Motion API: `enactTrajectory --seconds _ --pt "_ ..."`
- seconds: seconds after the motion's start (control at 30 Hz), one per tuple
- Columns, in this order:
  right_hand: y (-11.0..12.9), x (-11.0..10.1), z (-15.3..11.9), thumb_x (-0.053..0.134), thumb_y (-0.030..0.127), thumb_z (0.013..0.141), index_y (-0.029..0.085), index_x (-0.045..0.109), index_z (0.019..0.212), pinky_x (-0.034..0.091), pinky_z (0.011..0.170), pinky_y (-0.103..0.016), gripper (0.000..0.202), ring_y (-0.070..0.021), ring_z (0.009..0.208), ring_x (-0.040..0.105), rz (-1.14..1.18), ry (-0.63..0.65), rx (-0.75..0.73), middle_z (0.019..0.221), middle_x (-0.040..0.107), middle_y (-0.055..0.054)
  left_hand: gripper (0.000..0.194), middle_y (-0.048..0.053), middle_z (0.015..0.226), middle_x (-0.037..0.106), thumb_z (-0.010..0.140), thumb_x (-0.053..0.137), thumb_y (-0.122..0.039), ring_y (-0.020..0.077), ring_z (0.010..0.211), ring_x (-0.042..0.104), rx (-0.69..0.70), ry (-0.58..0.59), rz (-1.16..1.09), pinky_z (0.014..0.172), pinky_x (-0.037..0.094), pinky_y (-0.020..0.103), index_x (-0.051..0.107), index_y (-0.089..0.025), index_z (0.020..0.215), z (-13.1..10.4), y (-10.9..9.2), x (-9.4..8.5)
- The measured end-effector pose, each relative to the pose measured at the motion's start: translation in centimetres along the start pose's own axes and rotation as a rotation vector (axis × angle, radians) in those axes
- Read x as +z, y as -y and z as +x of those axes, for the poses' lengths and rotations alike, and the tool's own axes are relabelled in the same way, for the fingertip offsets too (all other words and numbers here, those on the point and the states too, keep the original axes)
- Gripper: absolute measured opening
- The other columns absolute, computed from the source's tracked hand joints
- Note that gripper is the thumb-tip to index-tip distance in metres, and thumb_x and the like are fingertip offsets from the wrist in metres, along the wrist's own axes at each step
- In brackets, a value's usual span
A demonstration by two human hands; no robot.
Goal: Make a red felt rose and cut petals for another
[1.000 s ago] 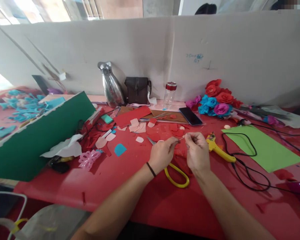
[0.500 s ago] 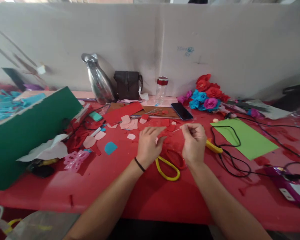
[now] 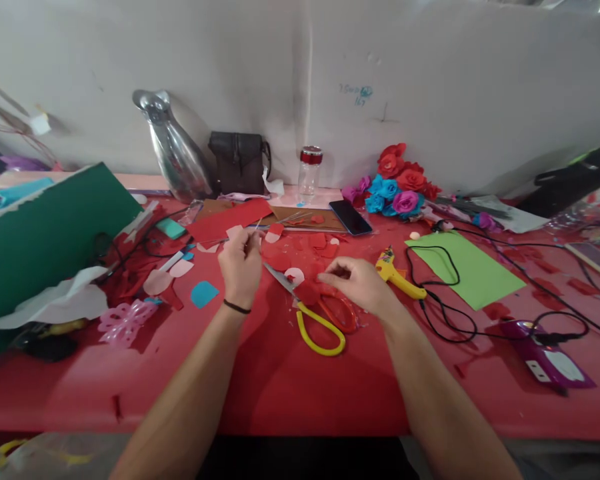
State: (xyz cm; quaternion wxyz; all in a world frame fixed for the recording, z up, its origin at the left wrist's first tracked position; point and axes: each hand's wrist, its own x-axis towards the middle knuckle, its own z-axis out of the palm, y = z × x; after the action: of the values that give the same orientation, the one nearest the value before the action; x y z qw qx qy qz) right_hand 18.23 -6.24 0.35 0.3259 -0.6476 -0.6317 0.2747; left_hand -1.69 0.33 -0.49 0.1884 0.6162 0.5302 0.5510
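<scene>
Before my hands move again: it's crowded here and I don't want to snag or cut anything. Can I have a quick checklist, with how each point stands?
1. Left hand has the thin stick: ok, pinched at the fingertips.
2. Right hand holds a piece: cannot tell; its fingertips are too blurred.
3. Scissors out from between the arms: not ok, they lie there with handles spread.
4. Black cord off the right hand: ok, it lies to the right, not touching.
5. Glue gun cool: cannot tell, heat doesn't show.
6. Glass jar upright, lid on: ok.
</scene>
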Motion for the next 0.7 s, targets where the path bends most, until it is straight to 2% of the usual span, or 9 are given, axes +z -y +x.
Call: enactTrajectory --seconds 0.1,0.2,0.3,0.47,0.53,0.63,0.7 --pt "0.1 0.9 -0.4 0.069 0.041 0.075 0.022 0.068 0.087 0.04 0.064 -0.03 0.023 -0.0221 0.082 0.063 -0.352 0.068 0.024 0.092 0.07 -0.007 0.016 0.0 0.061 0.056 0.083 0.052 -0.028 0.0157 0.062 0.053 -0.142 0.007 -0.102 0.063 0.044 0.031 0.06 -0.024 0.071 0.9 1.0 -0.2" --pt "0.1 2.2 -0.4 0.07 0.035 0.075 0.023 0.069 0.086 0.038 0.062 -0.029 0.016 -0.0238 0.087 0.063 -0.491 0.133 0.013 0.096 0.07 -0.007 0.017 0.001 0.066 0.061 0.079 0.053 -0.027 0.0162 0.07 0.057 -0.211 0.069 -0.154 0.066 0.044 0.029 0.059 -0.022 0.064 0.9 1.6 0.2" --pt "-0.4 2.6 0.0 0.066 0.026 0.077 0.025 0.067 0.076 0.036 0.06 -0.028 0.001 -0.02 0.078 0.063 -0.418 0.108 -0.004 0.084 0.071 -0.003 0.017 0.002 0.064 0.062 0.077 0.053 -0.029 0.0157 0.069 0.058 -0.217 0.11 -0.138 0.064 0.042 0.027 0.062 -0.02 0.066 0.6 1.8 0.7" --pt "-1.2 2.2 0.6 0.063 0.026 0.077 0.024 0.063 0.071 0.04 0.061 -0.028 0.006 -0.0166 0.065 0.062 -0.186 -0.101 0.041 0.069 0.069 0.0 0.02 0.002 0.071 0.067 0.072 0.058 -0.031 0.013 0.061 0.053 -0.213 0.213 -0.051 0.06 0.04 0.025 0.071 -0.017 0.078 0.2 1.1 0.7" --pt "-1.0 2.3 0.6 0.062 0.027 0.077 0.024 0.062 0.07 0.043 0.063 -0.027 0.007 -0.0162 0.064 0.062 -0.07 -0.133 0.031 0.066 0.067 0.001 0.025 0.002 0.073 0.068 0.068 0.064 -0.034 0.0125 0.059 0.052 -0.24 0.356 -0.084 0.058 0.041 0.025 0.072 -0.016 0.085 -0.2 0.2 0.7" --pt "-0.4 2.5 0.3 0.06 0.027 0.077 0.022 0.062 0.073 0.045 0.064 -0.026 0.006 -0.0155 0.066 0.063 0.085 -0.102 -0.04 0.069 0.068 0.001 0.03 0.001 0.066 0.068 0.064 0.069 -0.035 0.0131 0.056 0.053 -0.254 0.656 -0.16 0.055 0.041 0.024 0.073 -0.017 0.088 -1.1 -1.1 1.0" --pt "0.0 2.7 0.3 0.058 0.023 0.078 0.022 0.063 0.077 0.046 0.065 -0.026 0.005 -0.0152 0.069 0.064 0.12 -0.058 -0.087 0.073 0.069 0.0 0.023 0.0 0.063 0.067 0.064 0.068 -0.031 0.0134 0.055 0.054 -0.228 0.747 -0.161 0.055 0.042 0.024 0.074 -0.017 0.082 -1.5 -1.3 1.4"
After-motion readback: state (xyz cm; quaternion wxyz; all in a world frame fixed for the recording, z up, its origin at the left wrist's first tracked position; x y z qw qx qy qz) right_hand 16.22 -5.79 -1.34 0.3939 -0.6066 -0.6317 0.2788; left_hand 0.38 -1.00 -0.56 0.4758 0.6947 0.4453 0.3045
